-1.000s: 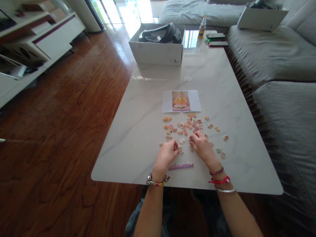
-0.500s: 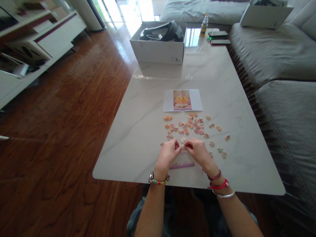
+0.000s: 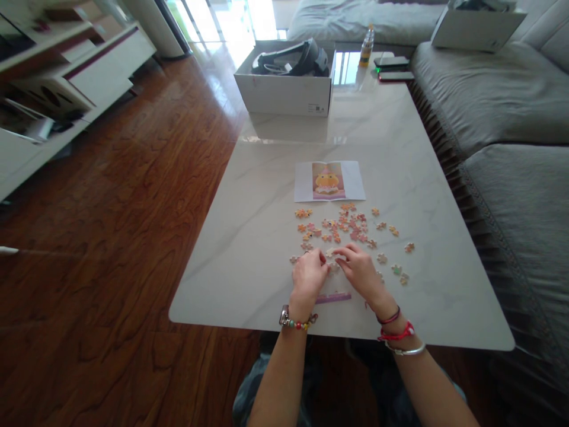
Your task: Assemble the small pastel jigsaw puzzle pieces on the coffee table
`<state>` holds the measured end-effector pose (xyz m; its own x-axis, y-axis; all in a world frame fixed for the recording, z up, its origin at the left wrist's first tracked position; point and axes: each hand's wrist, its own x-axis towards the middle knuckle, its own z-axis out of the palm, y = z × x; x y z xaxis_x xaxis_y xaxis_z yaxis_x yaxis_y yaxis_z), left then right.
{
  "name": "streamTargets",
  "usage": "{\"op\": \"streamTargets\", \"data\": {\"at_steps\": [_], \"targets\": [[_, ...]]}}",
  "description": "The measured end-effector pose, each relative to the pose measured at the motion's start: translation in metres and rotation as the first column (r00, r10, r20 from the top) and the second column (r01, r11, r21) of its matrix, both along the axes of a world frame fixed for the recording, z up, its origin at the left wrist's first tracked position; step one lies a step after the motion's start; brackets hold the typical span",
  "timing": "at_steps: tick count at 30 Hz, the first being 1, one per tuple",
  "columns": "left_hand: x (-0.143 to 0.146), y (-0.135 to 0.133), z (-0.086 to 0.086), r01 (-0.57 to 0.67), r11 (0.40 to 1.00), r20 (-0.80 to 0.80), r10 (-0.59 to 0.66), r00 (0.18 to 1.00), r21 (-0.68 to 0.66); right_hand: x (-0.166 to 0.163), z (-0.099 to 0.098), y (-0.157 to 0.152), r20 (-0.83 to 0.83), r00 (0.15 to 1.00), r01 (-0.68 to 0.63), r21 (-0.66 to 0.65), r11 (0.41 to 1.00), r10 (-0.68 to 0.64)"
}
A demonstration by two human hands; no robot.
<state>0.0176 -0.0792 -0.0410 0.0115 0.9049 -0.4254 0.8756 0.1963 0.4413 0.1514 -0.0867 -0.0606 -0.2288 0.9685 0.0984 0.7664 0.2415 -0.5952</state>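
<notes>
From the head camera, I am looking down at a pale table (image 3: 249, 249), with my two hands working close together near its front edge. My left hand (image 3: 310, 273) is resting low over the tabletop, its thumb and forefinger curling towards each other; I cannot tell whether they are gripping anything. My right hand (image 3: 361, 271) is hovering just beside it, thumb and forefinger spreading apart with a gap showing between them. A narrow space is separating the two hands, and a small puzzle piece (image 3: 334, 268) is lying in it, partly hidden by the fingers. A whitish piece (image 3: 329, 252) is sitting a little farther off, near my right fingertips.

Between my wrists, a purple strip (image 3: 334, 298) is lying on the table, its left end disappearing behind my left hand. Beyond my hands, loose orange and pink pieces (image 3: 357, 230) are spreading in a cluster, with others scattering to the right, including one with a green patch (image 3: 396, 270). Past them, a creased sheet (image 3: 328, 181) is lying flat, showing a yellow figure.

At the far end, a white box (image 3: 284, 93) is standing with dark gear (image 3: 291, 61) inside, and a bottle (image 3: 365, 48) is standing upright beside two flat devices (image 3: 395, 76).
</notes>
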Motion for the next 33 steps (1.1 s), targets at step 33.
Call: {"op": "streamTargets", "data": {"at_steps": [33], "targets": [[-0.01,-0.002,-0.007,0.139,0.983,0.18,-0.159,0.971,0.12,0.024,0.016,0.005,-0.08,0.994,-0.095,-0.247,0.964,0.077]]}}
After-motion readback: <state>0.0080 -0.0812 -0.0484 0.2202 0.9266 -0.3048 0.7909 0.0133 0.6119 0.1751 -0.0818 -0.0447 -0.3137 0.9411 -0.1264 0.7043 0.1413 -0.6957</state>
